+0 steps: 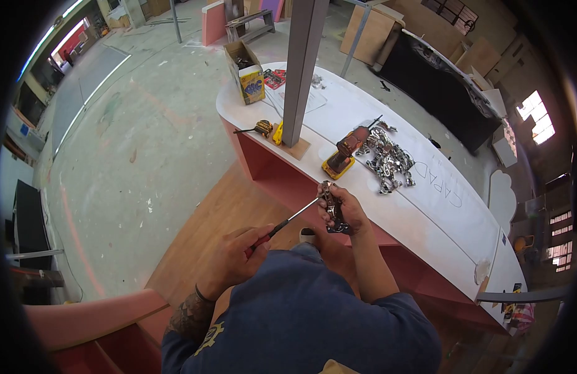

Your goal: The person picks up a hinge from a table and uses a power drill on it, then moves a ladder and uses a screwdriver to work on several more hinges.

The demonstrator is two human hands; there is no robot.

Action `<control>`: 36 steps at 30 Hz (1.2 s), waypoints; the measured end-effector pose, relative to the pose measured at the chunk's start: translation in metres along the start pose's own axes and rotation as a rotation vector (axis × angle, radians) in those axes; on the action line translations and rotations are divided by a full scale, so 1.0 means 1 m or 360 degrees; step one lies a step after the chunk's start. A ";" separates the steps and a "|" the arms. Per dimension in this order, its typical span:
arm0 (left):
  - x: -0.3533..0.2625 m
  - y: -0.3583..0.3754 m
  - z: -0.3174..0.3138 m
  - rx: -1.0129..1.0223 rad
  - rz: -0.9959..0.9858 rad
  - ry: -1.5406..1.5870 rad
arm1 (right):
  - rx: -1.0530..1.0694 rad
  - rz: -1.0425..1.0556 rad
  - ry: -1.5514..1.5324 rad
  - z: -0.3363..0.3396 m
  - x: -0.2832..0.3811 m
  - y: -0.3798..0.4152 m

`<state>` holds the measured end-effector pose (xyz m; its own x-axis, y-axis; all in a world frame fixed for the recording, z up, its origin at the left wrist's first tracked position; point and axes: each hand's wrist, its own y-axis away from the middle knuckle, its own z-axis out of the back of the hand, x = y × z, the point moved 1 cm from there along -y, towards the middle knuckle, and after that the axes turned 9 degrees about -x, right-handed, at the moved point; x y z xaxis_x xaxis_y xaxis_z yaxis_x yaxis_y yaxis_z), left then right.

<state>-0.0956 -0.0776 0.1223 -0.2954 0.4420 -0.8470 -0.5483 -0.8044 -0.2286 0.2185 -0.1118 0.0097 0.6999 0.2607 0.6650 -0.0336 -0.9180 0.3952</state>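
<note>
My left hand (242, 252) is closed around the red and black handle of a screwdriver (291, 218). The screwdriver's long shaft points up and right to a metal cabinet hinge (334, 209). My right hand (351, 212) grips that hinge, with its fingers wrapped about it. Whether the tip sits in a screw is too small to tell. Beyond my right hand, a pile of shiny cabinet hinges (388, 159) lies on the white curved countertop (419, 218). Next to the pile is a cordless drill (348, 151) with a yellow battery.
A grey metal post (298, 75) rises from the countertop. Near it are a tape measure (262, 128) and a yellow cardboard box (245, 75). Pink open shelving (270, 181) forms the counter's near side. Another pink unit (101, 318) stands at lower left.
</note>
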 end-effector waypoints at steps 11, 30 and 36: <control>0.009 -0.006 -0.002 0.0062 0.0109 0.0013 | -0.0144 0.0159 0.0507 -0.015 0.012 0.002; 0.026 -0.002 0.008 0.0168 0.0575 0.0421 | -0.0061 0.0331 0.1002 -0.034 0.013 0.000; 0.029 0.004 0.013 0.0108 0.0064 0.0014 | -0.0093 0.0220 0.0867 -0.027 -0.002 -0.004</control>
<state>-0.1169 -0.0630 0.1030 -0.3114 0.4062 -0.8591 -0.5881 -0.7925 -0.1615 0.1979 -0.1011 0.0238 0.2170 0.2699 0.9381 -0.1494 -0.9405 0.3052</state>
